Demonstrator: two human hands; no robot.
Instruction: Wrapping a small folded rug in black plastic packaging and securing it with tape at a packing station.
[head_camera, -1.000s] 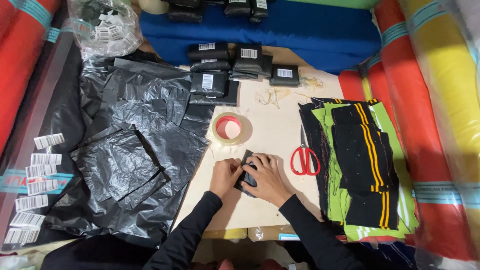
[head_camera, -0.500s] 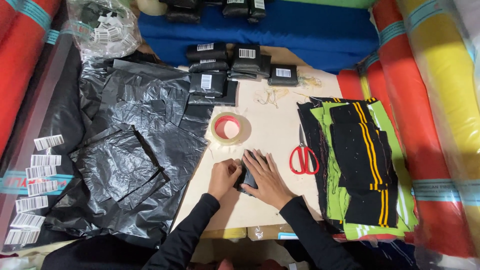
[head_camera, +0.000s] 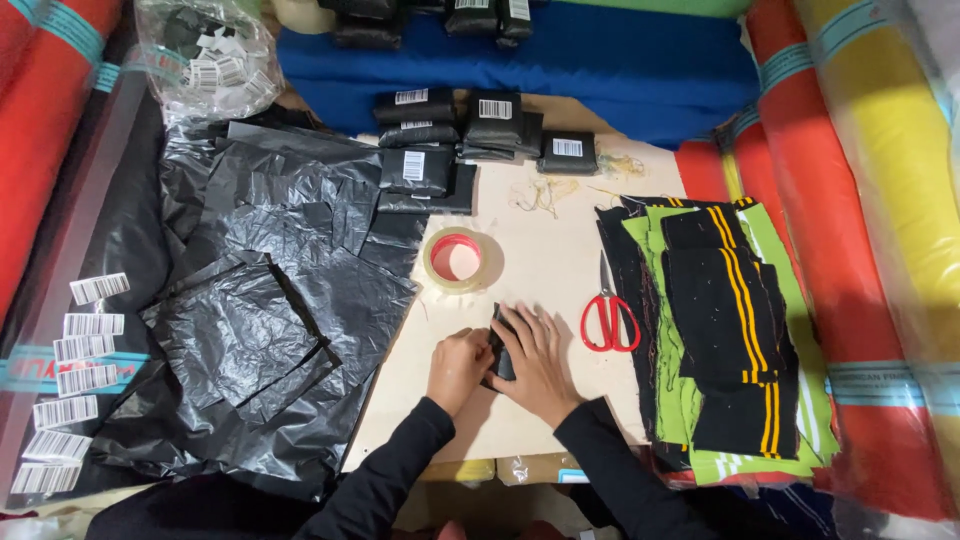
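Left hand and right hand pressed together, palms down.

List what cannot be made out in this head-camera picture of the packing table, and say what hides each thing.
- Small black piece: mostly covered by the left hand and right hand; its shape cannot be told.
- Lower layers of the striped fabric stack: hidden under the top pieces.
- Black packets at the top: cut off by the picture edge.
- Contents of the clear bag: too small, blurred by plastic.
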